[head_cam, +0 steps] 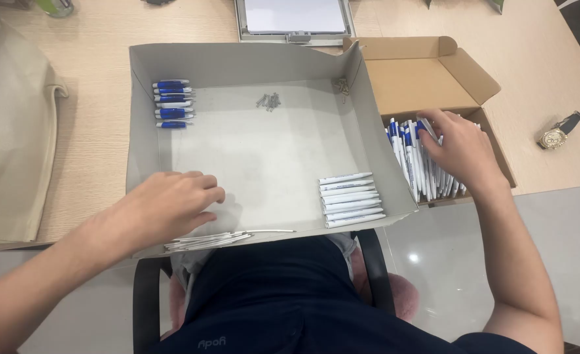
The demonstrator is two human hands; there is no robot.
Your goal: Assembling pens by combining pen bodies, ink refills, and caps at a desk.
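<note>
White-and-blue plastic pens, light and slippery, lie at 3 o'clock; right hand pinches one mid-barrel, left hand rests loosely curled, empty.

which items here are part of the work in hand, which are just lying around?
In use: grey tray, blue pen caps, white barrels, thin refills, small springs, cardboard box of finished pens; left hand, right hand.

Lying about: wristwatch, beige bag, clipboard.
</note>
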